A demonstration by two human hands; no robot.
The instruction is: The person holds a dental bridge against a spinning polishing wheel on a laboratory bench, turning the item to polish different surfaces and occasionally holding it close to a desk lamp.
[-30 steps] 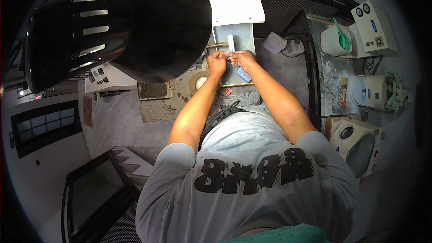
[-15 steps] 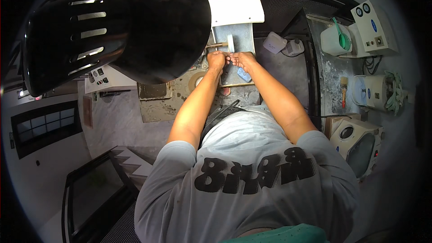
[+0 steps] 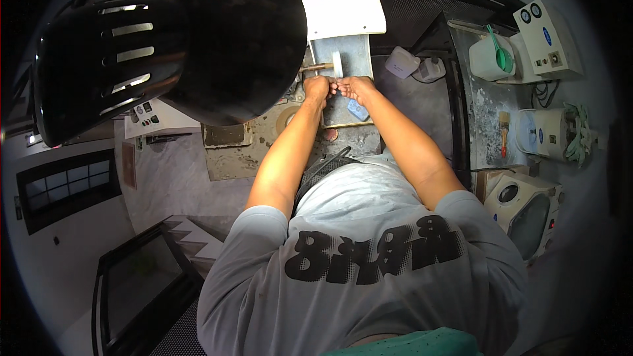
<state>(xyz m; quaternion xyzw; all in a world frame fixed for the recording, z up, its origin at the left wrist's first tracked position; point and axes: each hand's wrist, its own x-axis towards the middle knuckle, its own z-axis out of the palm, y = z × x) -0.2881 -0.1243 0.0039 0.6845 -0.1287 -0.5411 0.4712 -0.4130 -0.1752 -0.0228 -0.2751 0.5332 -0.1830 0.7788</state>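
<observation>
My left hand [image 3: 317, 87] and my right hand [image 3: 357, 87] meet with fingers pinched together over a shallow grey tray [image 3: 356, 45]. Whatever they grip between the fingertips is too small to make out. Just beyond the fingers stands a pale upright wheel [image 3: 338, 64], on the end of a brownish shaft [image 3: 320, 66] that comes in from the left. A blue block [image 3: 357, 110] lies in the tray, below my right hand.
A large black lamp shade [image 3: 231, 39] hangs over the left of the bench [image 3: 231, 161]. A bright white panel [image 3: 346, 13] covers the tray's far end. White jugs [image 3: 402, 62] stand to the right. A side counter holds a brush [image 3: 504, 133], a tub [image 3: 484, 62] and machines [image 3: 527, 211].
Both hands stay together near the wheel, with only a very slight shift of the fingers. The lamp shade and surroundings have shifted slightly in the picture.
</observation>
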